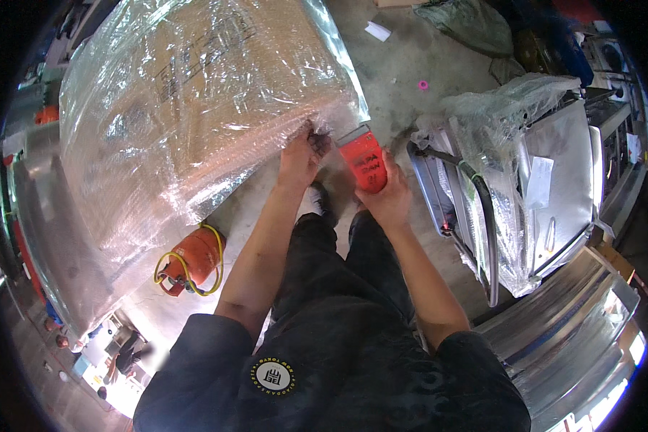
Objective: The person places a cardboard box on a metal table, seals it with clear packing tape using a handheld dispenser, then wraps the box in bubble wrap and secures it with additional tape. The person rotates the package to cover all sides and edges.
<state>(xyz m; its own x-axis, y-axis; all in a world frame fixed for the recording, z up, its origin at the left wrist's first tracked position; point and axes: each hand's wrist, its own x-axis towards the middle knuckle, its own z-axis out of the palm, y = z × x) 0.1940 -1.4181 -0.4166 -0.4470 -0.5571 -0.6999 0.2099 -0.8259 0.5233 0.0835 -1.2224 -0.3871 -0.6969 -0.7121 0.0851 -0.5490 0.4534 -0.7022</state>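
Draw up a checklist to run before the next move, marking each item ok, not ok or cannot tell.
1. Red object gripped by the right hand: ok.
2. Left hand at the carton's near edge: ok.
3. Left fingers pinching the clear wrap: cannot tell.
4. Orange cylinder well away from the carton: not ok, close beside it.
5. Cylinder valve shut: cannot tell.

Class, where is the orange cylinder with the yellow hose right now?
The cylinder is left of centre in the head view, between the wrapped box and the person's left forearm.
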